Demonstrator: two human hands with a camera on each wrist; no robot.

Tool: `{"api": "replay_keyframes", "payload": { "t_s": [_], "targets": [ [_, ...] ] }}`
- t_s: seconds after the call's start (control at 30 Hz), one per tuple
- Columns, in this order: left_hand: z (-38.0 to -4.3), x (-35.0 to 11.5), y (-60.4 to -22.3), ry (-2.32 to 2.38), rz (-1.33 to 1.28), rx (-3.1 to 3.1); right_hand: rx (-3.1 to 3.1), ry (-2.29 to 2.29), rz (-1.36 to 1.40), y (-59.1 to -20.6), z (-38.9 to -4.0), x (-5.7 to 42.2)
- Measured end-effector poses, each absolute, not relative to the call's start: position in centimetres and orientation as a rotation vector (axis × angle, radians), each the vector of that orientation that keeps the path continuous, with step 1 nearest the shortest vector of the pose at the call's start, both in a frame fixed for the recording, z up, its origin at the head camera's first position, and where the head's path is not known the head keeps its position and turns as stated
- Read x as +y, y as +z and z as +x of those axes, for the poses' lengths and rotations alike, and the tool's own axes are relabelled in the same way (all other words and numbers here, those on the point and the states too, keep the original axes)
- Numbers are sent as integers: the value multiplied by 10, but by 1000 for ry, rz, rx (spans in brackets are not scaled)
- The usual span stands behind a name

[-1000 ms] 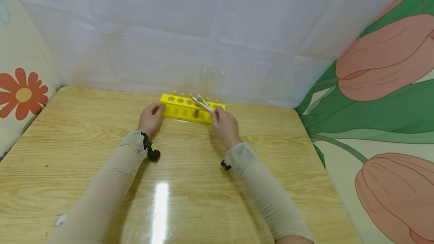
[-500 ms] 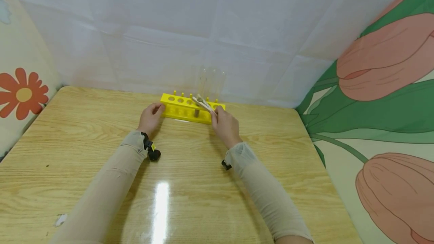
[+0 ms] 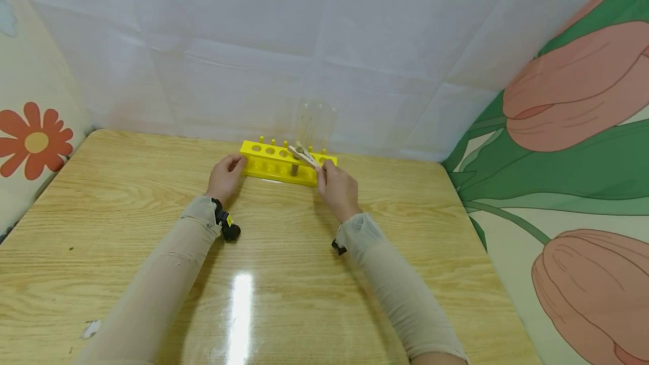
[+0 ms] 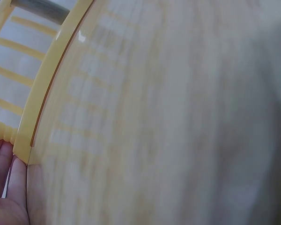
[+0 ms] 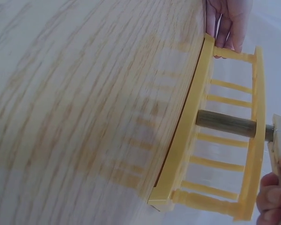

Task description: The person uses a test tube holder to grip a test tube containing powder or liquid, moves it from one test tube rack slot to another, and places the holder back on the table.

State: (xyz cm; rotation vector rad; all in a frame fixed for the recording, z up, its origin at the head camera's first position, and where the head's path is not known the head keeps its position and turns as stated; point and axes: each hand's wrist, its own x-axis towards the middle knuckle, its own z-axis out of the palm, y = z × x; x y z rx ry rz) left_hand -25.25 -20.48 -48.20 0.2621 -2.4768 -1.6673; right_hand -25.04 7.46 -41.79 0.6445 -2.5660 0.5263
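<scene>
A yellow test tube rack stands near the back of the table. At its left end my left hand holds the end post between fingers and thumb; the left wrist view shows the fingers against that post. My right hand grips a wooden test tube clamp at the rack's right part. The clamp's jaws lie at a test tube with grey-brown contents, which stands in the rack and passes through its top shelf. The tube's upper part is hard to make out in the head view.
Clear glass tubes with rounded tops rise behind the rack's right half, close to the white cloth backdrop. Pegs stick up along the rack's rear edge. Flower-patterned panels flank the wooden table.
</scene>
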Motion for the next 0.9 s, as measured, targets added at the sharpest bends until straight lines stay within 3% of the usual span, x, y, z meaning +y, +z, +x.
{"api": "replay_keyframes", "payload": {
  "t_s": [0.9],
  "targets": [
    [-253, -206, -482, -1685, 266, -2463, -2484, 494, 644, -415, -251, 74]
  ]
}}
